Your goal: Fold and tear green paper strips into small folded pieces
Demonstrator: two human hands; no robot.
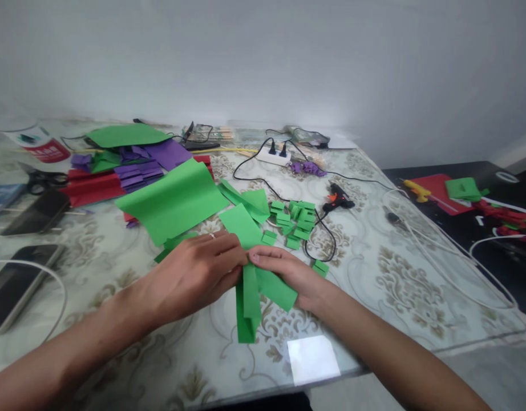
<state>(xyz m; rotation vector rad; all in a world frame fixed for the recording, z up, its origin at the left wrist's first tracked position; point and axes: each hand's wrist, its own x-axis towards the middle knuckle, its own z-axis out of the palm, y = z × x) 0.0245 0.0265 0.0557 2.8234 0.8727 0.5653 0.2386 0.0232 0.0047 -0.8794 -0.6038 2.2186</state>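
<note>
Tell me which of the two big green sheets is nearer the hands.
The near sheet, just beyond the left hand. The far sheet lies farther back, beside purple paper.

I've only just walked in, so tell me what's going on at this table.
A person is handling folded green paper over the patterned table. The left hand and right hand pinch it where their fingertips meet, and a folded end points toward the person. Beyond the left hand lies a large green sheet; beyond the right are small green folded pieces. A glue gun lies farther to the right, in neither hand.
</note>
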